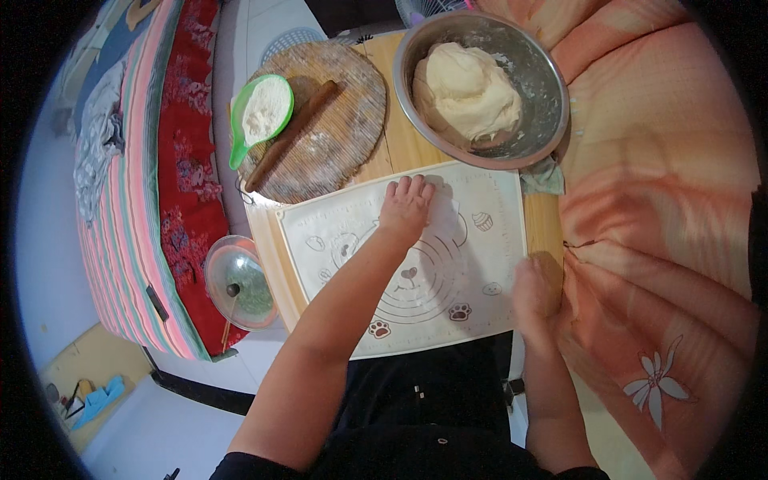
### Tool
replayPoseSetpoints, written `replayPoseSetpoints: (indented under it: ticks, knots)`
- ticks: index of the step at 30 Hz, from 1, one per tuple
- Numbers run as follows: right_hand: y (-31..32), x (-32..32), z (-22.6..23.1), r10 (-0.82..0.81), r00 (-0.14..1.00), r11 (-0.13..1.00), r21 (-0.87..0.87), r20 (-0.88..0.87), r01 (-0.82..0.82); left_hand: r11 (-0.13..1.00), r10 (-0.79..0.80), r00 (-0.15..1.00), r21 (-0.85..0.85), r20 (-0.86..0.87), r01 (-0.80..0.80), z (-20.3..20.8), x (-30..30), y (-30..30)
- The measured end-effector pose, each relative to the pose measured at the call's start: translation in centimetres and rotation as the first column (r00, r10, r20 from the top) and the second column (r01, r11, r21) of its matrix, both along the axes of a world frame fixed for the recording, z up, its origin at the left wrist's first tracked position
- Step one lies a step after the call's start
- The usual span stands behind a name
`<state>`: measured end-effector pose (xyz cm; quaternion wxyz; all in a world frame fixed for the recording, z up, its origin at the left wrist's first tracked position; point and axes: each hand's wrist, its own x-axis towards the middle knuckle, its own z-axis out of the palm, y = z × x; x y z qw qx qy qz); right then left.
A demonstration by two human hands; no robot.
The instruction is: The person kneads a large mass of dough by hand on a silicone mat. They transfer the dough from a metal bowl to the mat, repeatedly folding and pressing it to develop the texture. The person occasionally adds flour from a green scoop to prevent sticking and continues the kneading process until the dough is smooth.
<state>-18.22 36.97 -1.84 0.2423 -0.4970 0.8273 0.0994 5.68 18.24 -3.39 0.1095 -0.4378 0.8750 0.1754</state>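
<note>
Head view, facing down
I look from close above the mat (500, 244), forearms (324, 320) at seven and five o'clock.

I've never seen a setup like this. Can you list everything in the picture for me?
Printed mat: one, white, front of table
Table: one, light wood, centre
Metal bowl: one, silver, table's far right
Dough: one lump, cream, in metal bowl
Pale cloth: one, greenish, by metal bowl
Round board: one, brown, table's far left
Rolling pin: one, dark brown, on board
Scoop: one, green, holding white powder, on board
Clear bowl: one, green contents, left of table
Slatted basket: one, blue, behind board
Striped bedding: one, multicoloured, left
Floral cloth: one, red, beside bedding
Draped fabric: one, orange, right
Edge items: several, mixed, unclear
Forearms: two, bare, lower half
Left grip: one, bare, on mat
Right grip: one, blurred, mat's right edge
</note>
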Motion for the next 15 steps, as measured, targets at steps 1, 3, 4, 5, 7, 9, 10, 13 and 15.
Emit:
replayPoseSetpoints:
  ticks: [1,3,4,5,7,9,10,13,15]
  knots:
    - [0.8,-0.7,1.3,-0.018,0.997,0.986,0.164,-0.074,0.03,1.0,-0.004,1.0,-0.001,0.025,0.004,-0.1,-0.1,-0.2]
    - [3.3,-2.3,1.9,0.025,0.985,0.999,-0.025,-0.17,-0.03,1.0,0.006,0.998,-0.003,0.063,-0.006,0.0,-0.3,-0.2]
    - [4.0,-2.6,2.0,0.043,0.975,0.991,-0.117,-0.219,-0.07,1.0,0.023,0.997,-0.006,0.077,-0.022,0.1,-0.3,-0.1]
    - [3.9,-2.1,2.5,0.132,0.927,0.962,-0.181,-0.352,-0.205,0.999,0.033,0.995,-0.013,0.094,-0.032,0.2,-0.1,-0.1]
    - [2.7,-0.3,2.0,-0.072,0.991,0.923,-0.368,0.11,0.108,0.96,0.159,0.987,0.226,0.035,-0.163,-0.6,1.0,0.0]
    - [1.5,2.9,1.2,0.079,0.969,0.912,-0.41,0.234,0.024,0.878,0.374,0.906,0.389,-0.2,-0.277,-0.7,3.1,0.3]
    - [0.9,5.1,0.7,0.3,0.947,0.889,-0.394,0.116,-0.233,0.83,0.51,0.808,0.413,-0.295,-0.374,-1.0,4.9,-0.2]
    - [-1.9,13.4,-0.7,0.422,0.755,0.907,-0.23,0.503,-0.354,0.692,0.716,0.505,0.403,-0.482,-0.598,-0.9,10.4,-2.5]
    - [-2.8,16.2,-2.4,0.599,0.567,0.791,-0.307,0.566,-0.529,0.626,0.728,0.343,0.371,-0.593,-0.686,-1.6,14.2,-3.9]
